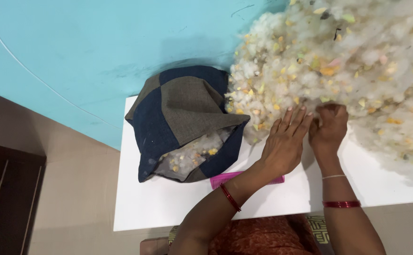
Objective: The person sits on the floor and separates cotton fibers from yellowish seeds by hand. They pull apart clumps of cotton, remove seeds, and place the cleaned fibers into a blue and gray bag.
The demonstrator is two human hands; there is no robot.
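So the biggest thing here is the turquoise wall (97, 42), smooth painted surface with a few dark scuffs and a thin pale wire running across it on a slant. Next down in size is the huge heap of stuffing (353, 71), fluffy off-white fibre with little yellow, orange, green and grey scraps of foam and cloth mixed all through it, lumpy and loose, spilling over the right half of the white table (168, 208). The table itself is looking flat, glossy and hard-edged, sitting against the wall over a beige floor.

Then there's the patchwork cushion cover (183, 123), made of navy and grey-brown woven squares, soft and slumped into a rounded bag shape. It's lying on the table just left of the heap, its mouth gaping toward the person and showing some of the same speckled fluff inside.

The left hand (286, 139) is lying flat with fingers stretched out and together, fingertips pressing at the edge of the stuffing, not gripping anything. The right hand (328, 126) is curling into a loose fist at the heap's edge, looking like it's pinching a bit of fluff, though I can't tell for sure. Both wrists are wearing thin red bangles.

Smallest: a pink plastic comb (230, 178), partly hidden under the left forearm.
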